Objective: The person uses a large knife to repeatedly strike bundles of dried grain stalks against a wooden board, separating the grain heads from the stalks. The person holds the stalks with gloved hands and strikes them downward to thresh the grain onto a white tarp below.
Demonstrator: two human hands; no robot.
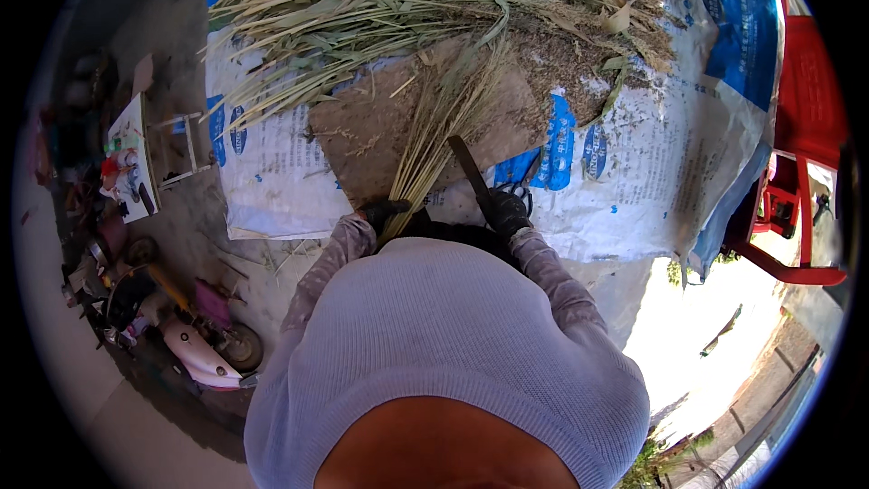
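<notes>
My left hand [384,211], in a dark glove, is closed round the lower ends of a bundle of thin pale stalks [424,158]. The bundle slants up and away to the right, its feathery seed heads spread over a brown board [358,131]. In my right hand [507,212], also dark-gloved, is a long, flat, dark blade-like strip [467,165]. Its far end lies against or just over the right side of the stalks; I cannot tell whether they touch. Dark loops like scissor handles [523,192] show just beyond my right hand.
A large heap of cut stalks [362,4] covers the far side, with loose seed heads to its right. White and blue printed sacking [281,167] lies beneath. A red metal frame [801,244] stands at right. At left are a scooter [195,353] and a small white table [131,145].
</notes>
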